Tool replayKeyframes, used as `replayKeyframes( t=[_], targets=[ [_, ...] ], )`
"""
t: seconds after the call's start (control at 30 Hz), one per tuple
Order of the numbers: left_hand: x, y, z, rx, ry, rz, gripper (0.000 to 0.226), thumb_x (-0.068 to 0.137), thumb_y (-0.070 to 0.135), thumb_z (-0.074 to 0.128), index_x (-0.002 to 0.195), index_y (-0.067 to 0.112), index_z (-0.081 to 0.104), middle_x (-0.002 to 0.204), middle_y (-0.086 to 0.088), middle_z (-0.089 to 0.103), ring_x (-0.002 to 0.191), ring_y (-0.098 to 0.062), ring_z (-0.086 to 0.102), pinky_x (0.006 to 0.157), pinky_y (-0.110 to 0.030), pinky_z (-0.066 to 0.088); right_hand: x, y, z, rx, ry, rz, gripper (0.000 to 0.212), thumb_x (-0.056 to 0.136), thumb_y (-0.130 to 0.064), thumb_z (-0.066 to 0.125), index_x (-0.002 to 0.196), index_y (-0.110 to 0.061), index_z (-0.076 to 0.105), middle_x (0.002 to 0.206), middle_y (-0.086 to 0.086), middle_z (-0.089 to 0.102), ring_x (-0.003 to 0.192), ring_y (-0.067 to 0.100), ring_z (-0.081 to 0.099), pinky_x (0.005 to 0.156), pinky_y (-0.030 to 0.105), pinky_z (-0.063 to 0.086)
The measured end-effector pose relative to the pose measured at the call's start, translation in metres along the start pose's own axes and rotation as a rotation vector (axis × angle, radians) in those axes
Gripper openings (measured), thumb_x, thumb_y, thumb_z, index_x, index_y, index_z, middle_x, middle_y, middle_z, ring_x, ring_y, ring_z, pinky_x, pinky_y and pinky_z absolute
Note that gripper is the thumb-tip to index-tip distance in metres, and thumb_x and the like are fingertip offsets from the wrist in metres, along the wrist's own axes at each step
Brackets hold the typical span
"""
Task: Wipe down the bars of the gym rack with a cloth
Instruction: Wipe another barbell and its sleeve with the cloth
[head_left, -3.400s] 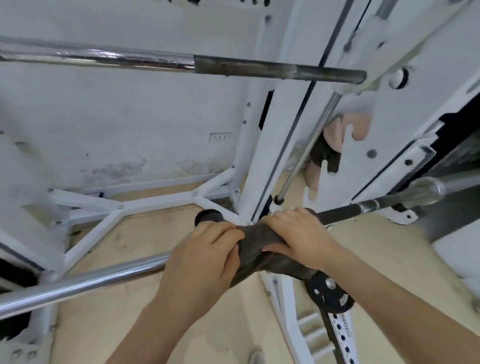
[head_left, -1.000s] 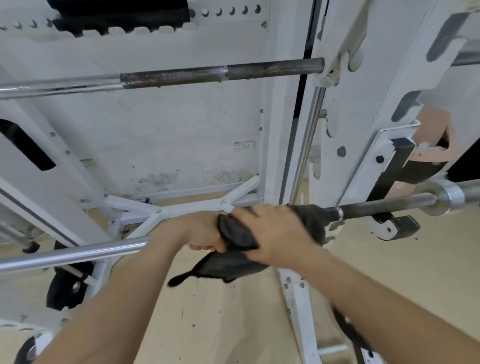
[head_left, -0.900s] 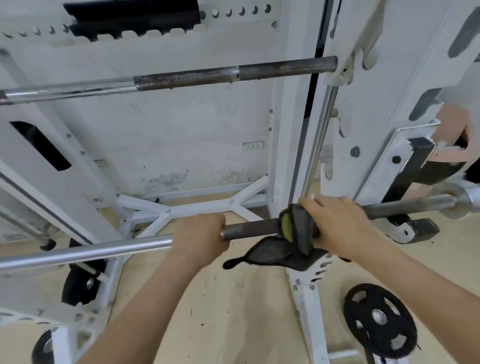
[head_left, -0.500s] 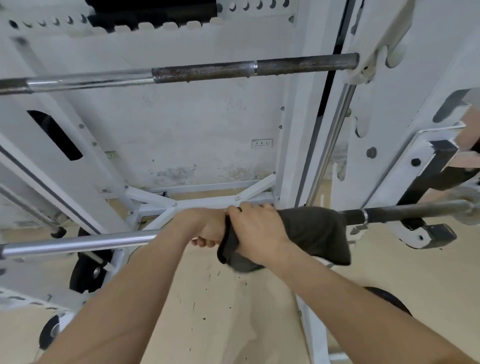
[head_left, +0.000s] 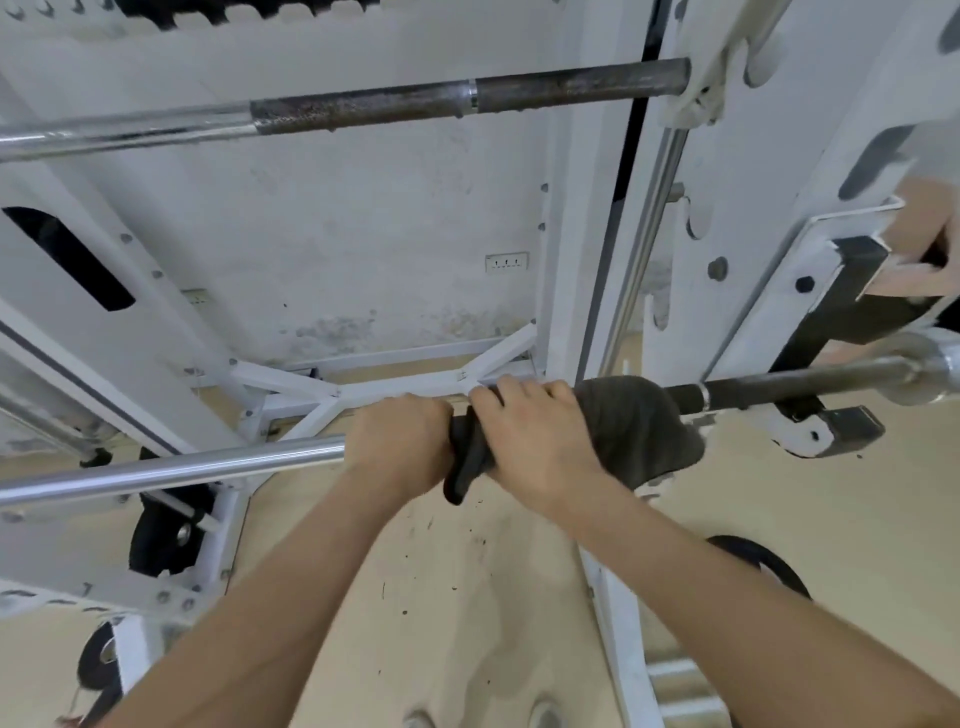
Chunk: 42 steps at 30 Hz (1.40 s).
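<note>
A long barbell (head_left: 176, 470) runs across the middle of the view, chrome on the left and dark knurled steel on the right. My left hand (head_left: 400, 441) is wrapped bare around it near the middle. Touching that hand on its right side, my right hand (head_left: 535, 436) presses a dark grey cloth (head_left: 634, 426) over the bar. The cloth drapes over the bar and hangs below it on both sides of my right hand. A second, higher barbell (head_left: 363, 109) rests on the white rack (head_left: 576, 208).
A chrome guide rod (head_left: 644, 228) runs down the rack's right upright. Black weight plates (head_left: 166, 535) hang low at the left and another lies on the floor at the right (head_left: 763, 566). A black safety catch (head_left: 841, 301) holds the bar's right end. Beige floor lies below.
My right hand has slid the cloth left along the bar, from apart from my left hand to right against it, and the cloth now drapes wider over the bar.
</note>
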<state>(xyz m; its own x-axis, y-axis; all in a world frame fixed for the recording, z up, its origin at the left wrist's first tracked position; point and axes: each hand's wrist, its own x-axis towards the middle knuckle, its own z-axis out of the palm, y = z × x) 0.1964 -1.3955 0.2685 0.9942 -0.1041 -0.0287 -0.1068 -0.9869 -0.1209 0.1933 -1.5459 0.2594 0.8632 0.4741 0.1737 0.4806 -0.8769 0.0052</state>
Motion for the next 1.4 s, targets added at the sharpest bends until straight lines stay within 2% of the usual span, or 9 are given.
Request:
replayKeyframes(
  t=[0.13,0.2,0.47,0.53,0.7,0.77,1.0,1.13,1.4],
  targets=[
    [0.03,-0.013,-0.021,-0.517,-0.735,-0.029,0.016,0.073,0.016,0.065,0.069,0.012,0.051,0.051,-0.001,0.046,0.047,-0.02,0.041,0.05,-0.025,0.033,-0.032,0.091,-0.017,-0.093,-0.02,0.06,0.037,0.077,-0.038,0.064,0.108,-0.022,0.053,0.087,0.001,0.063,0.078,0.03,0.064,0.069,0.038,0.041],
    [0.033,-0.017,-0.027,-0.563,-0.818,-0.022,0.016,0.074,0.016,0.069,0.069,0.011,0.054,0.05,0.0,0.048,0.045,-0.017,0.042,0.049,-0.024,0.034,-0.055,0.141,-0.029,-0.173,0.005,0.194,0.031,0.074,-0.035,0.069,0.096,-0.023,0.05,0.078,-0.002,0.059,0.071,0.028,0.062,0.07,0.038,0.045],
    [-0.011,0.031,0.014,0.036,0.326,0.015,0.029,0.061,0.024,0.075,0.063,0.02,0.047,0.054,-0.001,0.056,0.048,-0.027,0.054,0.05,-0.025,0.027,-0.019,0.045,0.0,-0.127,0.059,0.028,0.038,0.065,-0.039,0.076,0.091,-0.018,0.059,0.08,0.002,0.062,0.073,0.027,0.06,0.071,0.038,0.04],
    [-0.002,0.032,0.008,0.058,0.247,0.009,0.02,0.071,0.028,0.068,0.064,0.02,0.051,0.054,0.001,0.055,0.048,-0.024,0.052,0.048,-0.024,0.03,-0.017,0.052,0.003,-0.09,0.11,-0.044,0.034,0.067,-0.036,0.073,0.093,-0.017,0.06,0.079,0.002,0.06,0.07,0.027,0.058,0.068,0.038,0.04],
    [0.035,0.013,-0.023,-0.481,-0.65,-0.027,0.015,0.071,0.024,0.066,0.07,0.012,0.057,0.053,0.003,0.053,0.048,-0.017,0.047,0.05,-0.024,0.037,-0.054,0.154,-0.02,-0.169,0.002,0.108,0.029,0.072,-0.035,0.068,0.097,-0.022,0.058,0.081,0.0,0.058,0.076,0.027,0.059,0.072,0.039,0.045],
    [0.038,0.012,-0.027,-0.568,-0.75,-0.029,0.016,0.069,0.02,0.069,0.067,0.012,0.055,0.049,0.001,0.051,0.045,-0.018,0.044,0.049,-0.024,0.037,-0.068,0.176,-0.028,-0.223,-0.056,0.176,0.035,0.062,-0.024,0.075,0.094,-0.022,0.061,0.081,0.0,0.059,0.079,0.029,0.061,0.075,0.039,0.045],
    [0.001,0.044,-0.01,0.033,0.057,0.056,0.006,0.08,0.032,0.056,0.079,0.026,0.054,0.065,0.008,0.053,0.061,-0.017,0.054,0.054,-0.026,0.037,-0.022,0.053,-0.001,-0.048,0.037,0.035,0.029,0.072,-0.034,0.07,0.096,-0.019,0.06,0.086,-0.001,0.062,0.078,0.024,0.061,0.071,0.037,0.036],
    [0.006,0.083,-0.011,0.013,0.121,0.168,0.022,0.085,0.033,0.058,0.101,0.021,0.049,0.093,0.003,0.062,0.08,-0.021,0.063,0.058,-0.03,0.034,-0.026,0.08,-0.005,-0.057,0.021,-0.041,0.037,0.062,-0.028,0.074,0.095,-0.019,0.059,0.077,-0.001,0.061,0.067,0.025,0.06,0.064,0.034,0.037],
    [0.025,0.18,-0.021,-0.04,0.142,0.304,0.034,0.091,0.016,0.052,0.122,0.013,0.039,0.107,-0.008,0.059,0.092,-0.028,0.061,0.066,-0.037,0.039,-0.099,0.167,-0.024,-0.207,0.112,0.206,0.053,0.067,-0.019,0.072,0.119,-0.016,0.063,0.115,0.004,0.064,0.106,0.026,0.06,0.094,0.037,0.039]
  ],
)
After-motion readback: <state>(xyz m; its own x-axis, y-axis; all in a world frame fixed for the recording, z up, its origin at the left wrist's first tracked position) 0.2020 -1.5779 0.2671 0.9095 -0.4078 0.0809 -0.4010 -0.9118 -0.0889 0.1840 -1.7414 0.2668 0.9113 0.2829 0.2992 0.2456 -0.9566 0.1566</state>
